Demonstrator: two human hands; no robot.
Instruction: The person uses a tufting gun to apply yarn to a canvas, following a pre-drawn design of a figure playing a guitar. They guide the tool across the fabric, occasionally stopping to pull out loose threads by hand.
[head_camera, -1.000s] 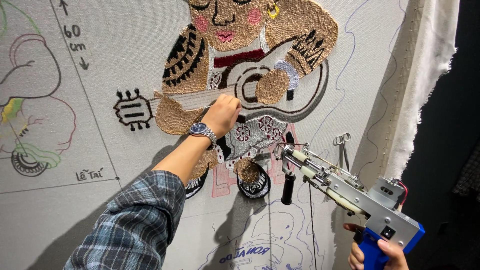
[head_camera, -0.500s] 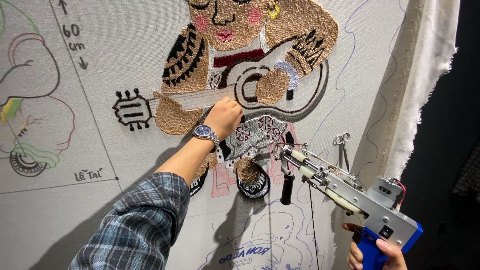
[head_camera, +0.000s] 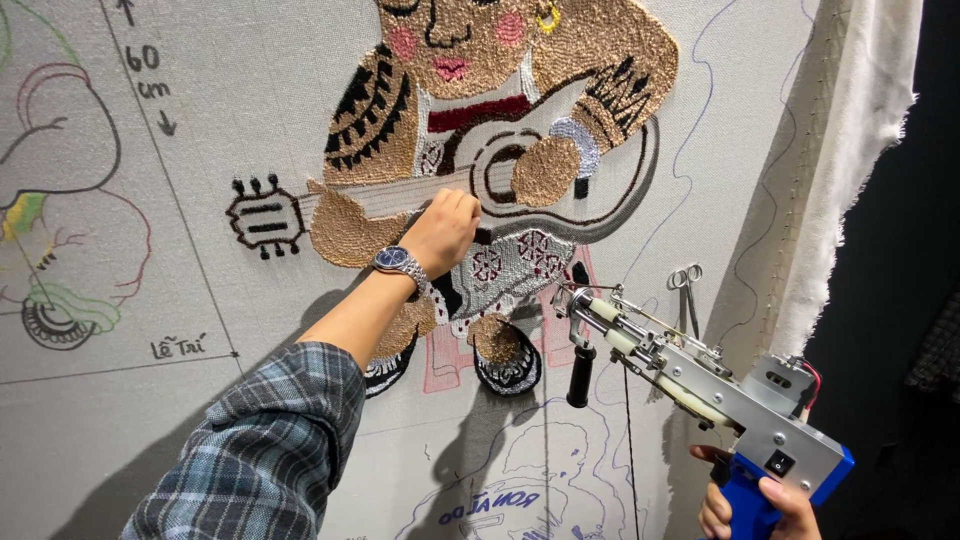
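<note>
A stretched grey backing cloth (head_camera: 230, 130) stands upright before me, with a tufted picture of a figure playing a guitar (head_camera: 500, 120) in tan, black, red and white yarn. My left hand (head_camera: 442, 228), wearing a wristwatch (head_camera: 398, 263), presses its curled fingers against the cloth at the guitar's neck, fingertips pinched on the tufted surface. My right hand (head_camera: 750, 505) at the bottom right grips the blue handle of a silver tufting gun (head_camera: 690, 375), its needle end pointing up-left and held off the cloth.
Small scissors (head_camera: 686, 290) hang on the cloth right of the gun. Marker outlines and arrows cover the cloth's left and bottom. A frayed white cloth edge (head_camera: 860, 170) runs down the right, with darkness beyond.
My left hand has slid slightly down and right along the guitar's neck. The tufting gun has barely shifted.
</note>
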